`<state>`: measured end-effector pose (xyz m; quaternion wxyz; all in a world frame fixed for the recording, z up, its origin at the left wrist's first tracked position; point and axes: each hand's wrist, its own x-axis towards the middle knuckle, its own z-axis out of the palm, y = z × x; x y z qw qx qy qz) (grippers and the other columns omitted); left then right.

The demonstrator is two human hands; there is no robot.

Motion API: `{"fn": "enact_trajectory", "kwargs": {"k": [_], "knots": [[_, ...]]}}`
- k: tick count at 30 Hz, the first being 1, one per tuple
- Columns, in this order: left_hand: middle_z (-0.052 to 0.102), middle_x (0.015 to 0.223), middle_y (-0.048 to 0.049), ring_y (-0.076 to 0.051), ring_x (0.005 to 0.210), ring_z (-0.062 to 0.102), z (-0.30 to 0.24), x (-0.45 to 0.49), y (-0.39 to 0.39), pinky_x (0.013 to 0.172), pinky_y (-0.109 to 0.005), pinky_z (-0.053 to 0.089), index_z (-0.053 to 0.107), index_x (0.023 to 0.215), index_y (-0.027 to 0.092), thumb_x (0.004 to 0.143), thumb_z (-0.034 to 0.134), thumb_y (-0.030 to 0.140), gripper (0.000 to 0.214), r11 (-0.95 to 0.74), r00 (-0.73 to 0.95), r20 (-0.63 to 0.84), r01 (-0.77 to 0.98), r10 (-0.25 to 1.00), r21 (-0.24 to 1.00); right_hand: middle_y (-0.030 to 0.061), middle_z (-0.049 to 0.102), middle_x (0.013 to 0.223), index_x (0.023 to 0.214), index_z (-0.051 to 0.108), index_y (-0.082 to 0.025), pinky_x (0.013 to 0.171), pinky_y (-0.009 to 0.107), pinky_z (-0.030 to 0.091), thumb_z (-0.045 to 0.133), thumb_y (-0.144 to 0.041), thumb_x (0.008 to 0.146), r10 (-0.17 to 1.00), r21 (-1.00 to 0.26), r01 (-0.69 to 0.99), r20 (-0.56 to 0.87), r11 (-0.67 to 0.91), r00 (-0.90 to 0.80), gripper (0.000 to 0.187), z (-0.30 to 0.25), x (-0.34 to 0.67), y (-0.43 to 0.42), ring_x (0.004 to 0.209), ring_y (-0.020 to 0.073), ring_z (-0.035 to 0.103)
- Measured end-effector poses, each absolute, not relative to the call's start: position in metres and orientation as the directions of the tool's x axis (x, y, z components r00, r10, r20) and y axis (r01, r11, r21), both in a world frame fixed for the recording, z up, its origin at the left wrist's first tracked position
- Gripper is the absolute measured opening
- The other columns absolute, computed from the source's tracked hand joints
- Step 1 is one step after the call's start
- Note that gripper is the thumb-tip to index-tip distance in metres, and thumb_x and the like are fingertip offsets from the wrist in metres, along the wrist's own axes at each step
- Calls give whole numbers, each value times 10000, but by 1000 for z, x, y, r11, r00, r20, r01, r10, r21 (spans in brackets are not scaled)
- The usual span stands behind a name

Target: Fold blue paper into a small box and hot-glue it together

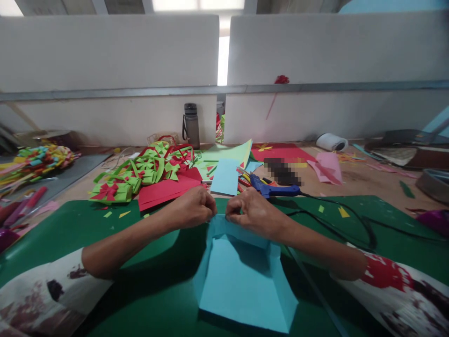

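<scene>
A light blue paper sheet (242, 281), folded with raised side flaps like an open box, lies in front of me on a green mat (157, 299). At its far edge my left hand (196, 206) is closed, its fingertips pinching the left end of the upturned flap. My right hand (257, 213) pinches the same flap a little to the right, thumb and fingers pressed together. The exact grip of the fingertips is partly hidden. Just beyond my hands lies a blue glue gun (270, 187) and a light blue paper piece (225, 177).
Green paper baskets with red bows (140, 171) and red paper (168, 187) lie at the back left. A grey bottle (191, 126) stands by the white partition (112, 56). A black cable (336, 229) crosses the mat's right side. Pink paper (328, 168) lies back right.
</scene>
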<state>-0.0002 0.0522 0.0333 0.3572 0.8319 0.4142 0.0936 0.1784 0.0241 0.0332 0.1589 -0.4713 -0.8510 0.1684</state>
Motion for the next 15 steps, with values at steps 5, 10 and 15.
{"fn": "enact_trajectory", "kwargs": {"k": [5,10,15], "knots": [[534,629,3,-111,574,444,44,0,48,506,-203,306,625,733,117,689,465,161,171,-484,645,-70,637,761,600,-18,592,540,568,654,-138,641,252,306,533,-69,643,856,-417,755,136,507,-499,158,32,178,25,544,92,441],[387,484,43,-80,477,334,35,1,49,445,-196,231,590,595,128,694,503,215,158,-534,690,-93,632,718,562,-19,601,553,581,661,-136,657,248,332,543,-91,681,840,-445,727,126,523,-527,161,32,173,24,545,88,467],[398,485,43,-74,461,332,31,-2,47,422,-187,238,574,590,128,674,484,195,140,-491,654,-67,628,753,604,-7,632,608,632,687,-136,597,226,342,539,-70,663,837,-466,714,118,522,-535,165,34,177,26,574,102,507]]}}
